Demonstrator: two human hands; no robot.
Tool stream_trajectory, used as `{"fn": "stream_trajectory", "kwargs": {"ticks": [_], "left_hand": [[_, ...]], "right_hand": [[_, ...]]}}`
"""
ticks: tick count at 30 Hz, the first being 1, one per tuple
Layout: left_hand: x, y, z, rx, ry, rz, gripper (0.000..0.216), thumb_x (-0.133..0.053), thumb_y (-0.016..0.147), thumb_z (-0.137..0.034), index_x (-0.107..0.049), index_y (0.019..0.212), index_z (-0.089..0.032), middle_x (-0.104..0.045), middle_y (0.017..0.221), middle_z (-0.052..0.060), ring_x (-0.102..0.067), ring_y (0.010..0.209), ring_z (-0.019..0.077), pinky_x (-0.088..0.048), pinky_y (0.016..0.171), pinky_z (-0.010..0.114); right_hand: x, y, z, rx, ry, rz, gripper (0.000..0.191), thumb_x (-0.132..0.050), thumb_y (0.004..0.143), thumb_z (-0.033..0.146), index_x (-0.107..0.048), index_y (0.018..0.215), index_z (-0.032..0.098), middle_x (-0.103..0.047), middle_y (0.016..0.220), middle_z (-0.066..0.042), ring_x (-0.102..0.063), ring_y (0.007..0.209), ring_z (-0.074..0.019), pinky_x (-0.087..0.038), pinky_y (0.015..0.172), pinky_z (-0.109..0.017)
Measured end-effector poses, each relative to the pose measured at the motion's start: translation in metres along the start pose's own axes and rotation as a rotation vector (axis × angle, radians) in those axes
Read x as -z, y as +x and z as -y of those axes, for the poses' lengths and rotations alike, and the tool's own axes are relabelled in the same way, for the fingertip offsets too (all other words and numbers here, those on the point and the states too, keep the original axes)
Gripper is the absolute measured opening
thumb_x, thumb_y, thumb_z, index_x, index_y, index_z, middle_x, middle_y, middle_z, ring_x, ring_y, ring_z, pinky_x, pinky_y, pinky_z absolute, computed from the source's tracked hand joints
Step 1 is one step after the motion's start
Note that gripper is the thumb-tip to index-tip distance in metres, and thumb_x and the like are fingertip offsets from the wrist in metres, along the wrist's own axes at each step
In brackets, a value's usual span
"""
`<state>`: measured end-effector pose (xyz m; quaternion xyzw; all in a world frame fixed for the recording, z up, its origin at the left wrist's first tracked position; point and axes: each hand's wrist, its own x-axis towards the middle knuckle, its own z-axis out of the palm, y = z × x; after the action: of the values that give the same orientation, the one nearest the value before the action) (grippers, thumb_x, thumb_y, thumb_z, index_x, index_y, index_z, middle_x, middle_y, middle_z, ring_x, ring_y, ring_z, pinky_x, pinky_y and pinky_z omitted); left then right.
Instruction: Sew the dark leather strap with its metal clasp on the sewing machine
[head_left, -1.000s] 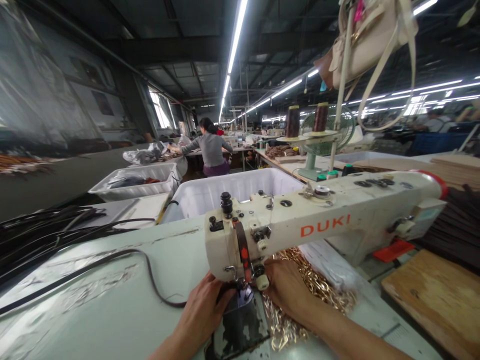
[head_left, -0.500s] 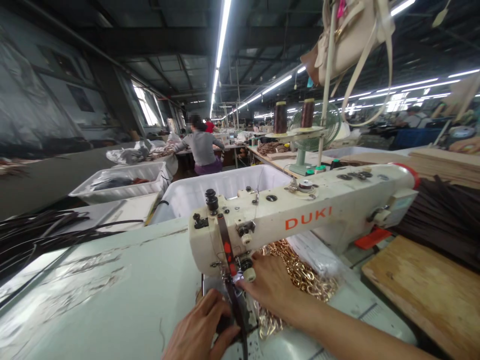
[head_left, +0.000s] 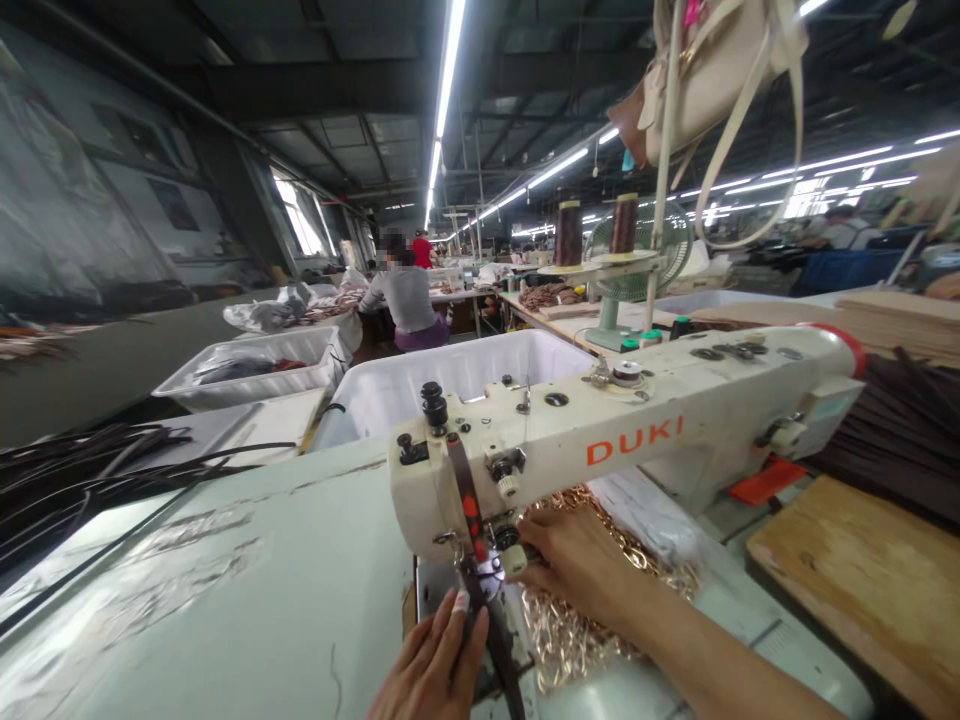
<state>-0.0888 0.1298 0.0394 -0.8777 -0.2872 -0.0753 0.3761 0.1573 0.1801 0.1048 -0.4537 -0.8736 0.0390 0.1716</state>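
A worker guides a dark leather strap (head_left: 501,640) under the needle head of a white DUKI sewing machine (head_left: 600,440) on a pale green factory bench (head_left: 225,590). The left hand (head_left: 435,665) lies flat in front of the machine head, fingers extended and close together, pressing the strap down on the machine bed rather than pinching it. The right hand (head_left: 577,560) reaches in just right of the presser foot, fingertips at the strap near the needle; whether they pinch it or only steady it cannot be told from this view. A heap of gold chain (head_left: 600,610) in clear plastic lies beneath the machine arm, touching the right wrist. Behind the machine stands an empty-looking white plastic bin (head_left: 450,385); left of it, loose black straps (head_left: 90,470) spread over the bench. A wooden board (head_left: 862,570) sits to the machine's right. The step in hand appears to be stitching the strap; the next move likely calls for feeding it straight and evenly through the foot, fingers kept clear of the needle.
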Motion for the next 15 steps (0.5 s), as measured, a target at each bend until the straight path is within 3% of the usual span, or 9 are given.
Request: {"fn": "stream_trajectory", "kwargs": {"ticks": [10,15], "left_hand": [[0.002,-0.003,-0.006,0.051,-0.075,-0.016,0.049,-0.036,0.078,0.001,-0.051,0.123,-0.014,-0.065,0.116,0.008,-0.062,0.106,0.0195,-0.051,0.087,0.024],[0.011,-0.003,-0.009,-0.019,-0.099,0.024,0.041,-0.047,0.087,-0.02,-0.05,0.126,-0.01,-0.064,0.118,0.013,-0.062,0.106,0.0241,-0.054,0.084,0.025]], "right_hand": [[0.001,0.003,0.004,0.0,-0.015,0.045,0.032,-0.055,0.085,0.053,-0.065,0.089,0.023,-0.068,0.088,-0.001,-0.063,0.078,-0.0198,-0.038,0.063,-0.027],[0.0,0.003,0.005,-0.031,0.007,0.077,0.031,-0.058,0.085,0.051,-0.066,0.091,0.022,-0.068,0.089,-0.001,-0.063,0.08,-0.0191,-0.039,0.065,-0.026]]}}
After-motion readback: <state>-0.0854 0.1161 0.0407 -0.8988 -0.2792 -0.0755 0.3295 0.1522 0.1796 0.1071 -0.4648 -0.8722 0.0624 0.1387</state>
